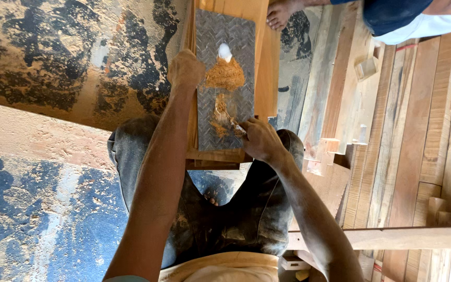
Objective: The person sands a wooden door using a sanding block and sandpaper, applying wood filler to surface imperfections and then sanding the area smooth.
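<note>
my left hand [185, 69] clenched on one grey board [224, 104] edge | my right hand [259, 140] pinching one small tool [236, 125] | two sawdust heaps [225, 74]

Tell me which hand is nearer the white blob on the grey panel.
Left. The left hand rests at the panel's edge beside the white blob; the right hand works lower down, near the panel's near end.

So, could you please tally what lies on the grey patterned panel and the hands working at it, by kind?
Grey patterned panel: 1
Sawdust heaps: 2, a large one and a small one
White blob: 1
Hands: 2, left hand at the panel's edge, right hand mixing with a small tool
Small tool: 1
Total: 7
</note>
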